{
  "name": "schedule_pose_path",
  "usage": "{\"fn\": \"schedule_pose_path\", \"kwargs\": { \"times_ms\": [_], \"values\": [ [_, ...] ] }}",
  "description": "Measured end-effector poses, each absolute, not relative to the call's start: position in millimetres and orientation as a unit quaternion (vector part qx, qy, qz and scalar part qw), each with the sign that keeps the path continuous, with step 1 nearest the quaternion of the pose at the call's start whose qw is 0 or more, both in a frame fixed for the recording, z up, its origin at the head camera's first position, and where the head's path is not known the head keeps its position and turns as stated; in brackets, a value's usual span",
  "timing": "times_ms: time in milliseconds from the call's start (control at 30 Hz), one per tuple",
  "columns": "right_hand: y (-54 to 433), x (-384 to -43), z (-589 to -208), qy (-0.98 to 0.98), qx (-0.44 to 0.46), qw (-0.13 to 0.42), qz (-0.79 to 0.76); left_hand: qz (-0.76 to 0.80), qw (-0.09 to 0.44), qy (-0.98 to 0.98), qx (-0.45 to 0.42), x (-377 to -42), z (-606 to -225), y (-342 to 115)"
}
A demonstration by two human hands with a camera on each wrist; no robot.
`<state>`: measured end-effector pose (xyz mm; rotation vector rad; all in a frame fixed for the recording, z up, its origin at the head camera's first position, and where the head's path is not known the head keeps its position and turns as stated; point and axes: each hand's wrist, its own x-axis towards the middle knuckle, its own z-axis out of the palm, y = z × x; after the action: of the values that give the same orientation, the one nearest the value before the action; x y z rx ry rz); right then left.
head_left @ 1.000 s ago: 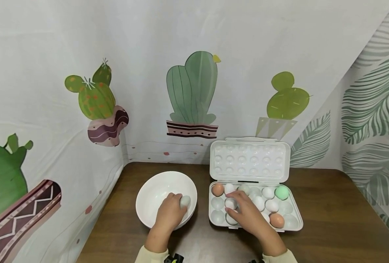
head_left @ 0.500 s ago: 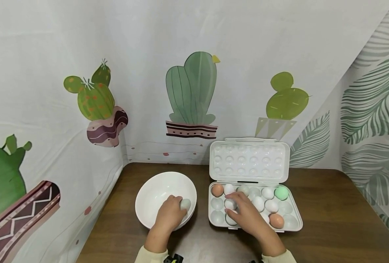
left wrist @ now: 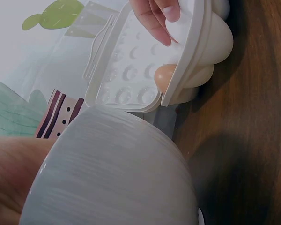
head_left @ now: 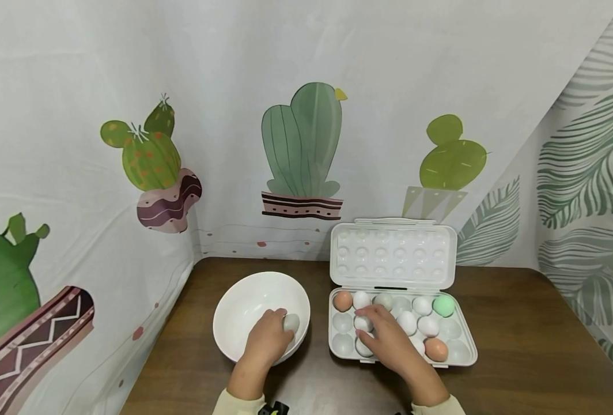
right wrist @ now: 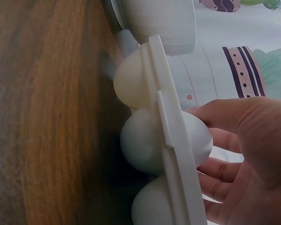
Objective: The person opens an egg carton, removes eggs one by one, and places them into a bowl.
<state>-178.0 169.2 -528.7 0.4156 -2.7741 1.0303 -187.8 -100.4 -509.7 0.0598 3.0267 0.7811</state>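
My left hand (head_left: 267, 340) reaches into the white bowl (head_left: 229, 300) and holds a pale greenish-grey egg (head_left: 292, 323) at the bowl's right side. In the left wrist view the bowl's outer wall (left wrist: 117, 164) hides most of that hand. To the right, my right hand (head_left: 389, 340) is over the egg carton (head_left: 469, 346), thumb and fingers on either side of a white egg (head_left: 362, 324) seated in the middle row. Another white egg (right wrist: 199, 140) sits in the front row, just below the thumb. Fingers (left wrist: 152, 21) also show around a white egg in the left wrist view.
The carton's clear-white lid (head_left: 393, 253) stands raised at the back. Several other eggs sit in the cups, among them a brown egg (head_left: 343, 301), another brown egg (head_left: 436, 349) and a green egg (head_left: 443, 305). A wooden table (head_left: 524, 323) meets a cactus-print cloth (head_left: 223, 144) behind.
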Motion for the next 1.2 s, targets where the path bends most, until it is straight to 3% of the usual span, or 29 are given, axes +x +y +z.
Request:
{"fn": "schedule_pose_path", "kwargs": {
  "times_ms": [367,1200],
  "values": [
    [159.4,-178.9,-534.8,-0.946,0.090,0.118,0.287,0.240,0.006,0.971,0.015,-187.4,-505.9,-100.1],
    [157.1,-178.6,-534.2,-0.946,0.075,0.130,0.287,0.258,-0.006,0.966,0.001,-184.0,-502.5,-98.0]
  ]
}}
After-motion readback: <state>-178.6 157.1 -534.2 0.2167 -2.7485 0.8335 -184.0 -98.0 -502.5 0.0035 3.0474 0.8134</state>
